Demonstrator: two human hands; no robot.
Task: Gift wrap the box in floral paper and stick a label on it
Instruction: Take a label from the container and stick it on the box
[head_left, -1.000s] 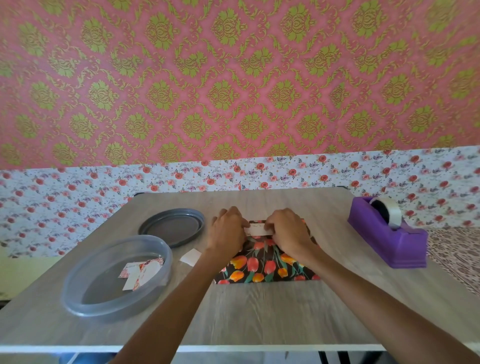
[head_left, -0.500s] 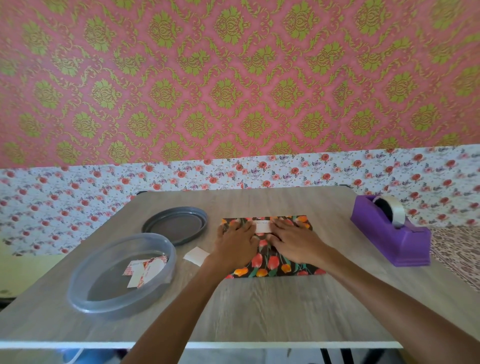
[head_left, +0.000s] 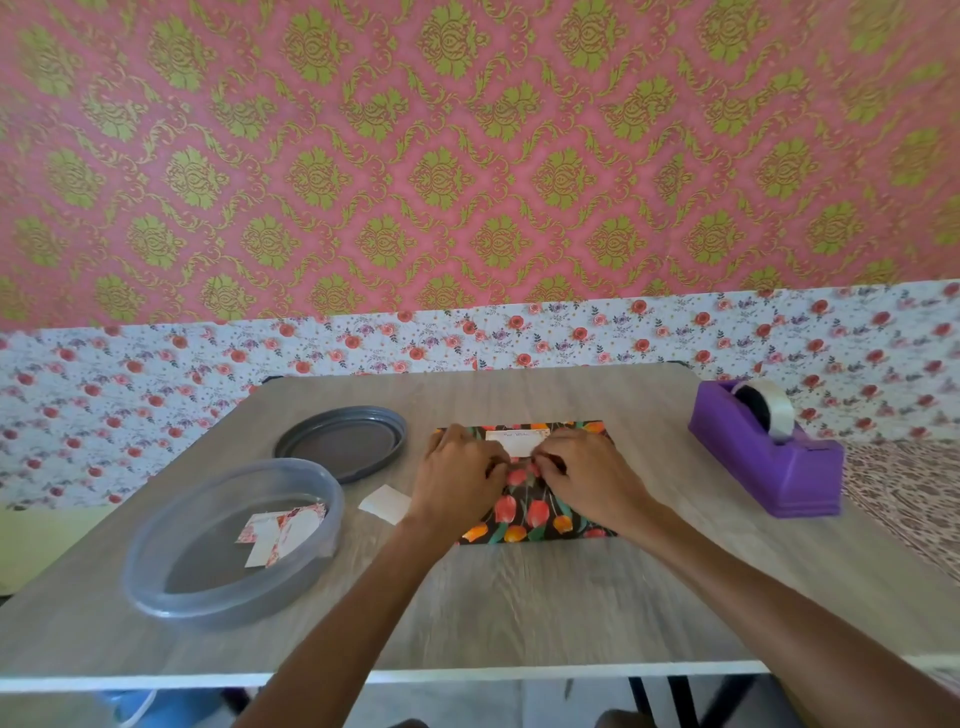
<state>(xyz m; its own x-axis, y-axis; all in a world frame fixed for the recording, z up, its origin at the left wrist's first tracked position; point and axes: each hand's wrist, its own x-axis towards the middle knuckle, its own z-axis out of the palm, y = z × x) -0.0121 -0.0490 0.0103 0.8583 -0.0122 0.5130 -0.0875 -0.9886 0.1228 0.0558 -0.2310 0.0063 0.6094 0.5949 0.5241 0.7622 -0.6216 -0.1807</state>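
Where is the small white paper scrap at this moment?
Head view: the scrap lies on the table, left of centre, between the clear tub and the wrapped box.

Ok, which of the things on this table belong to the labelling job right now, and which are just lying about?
In use: wrapped box, label, left hand, right hand.
Lying about: tape dispenser, grey lid, clear tub with spare labels, white paper slip.
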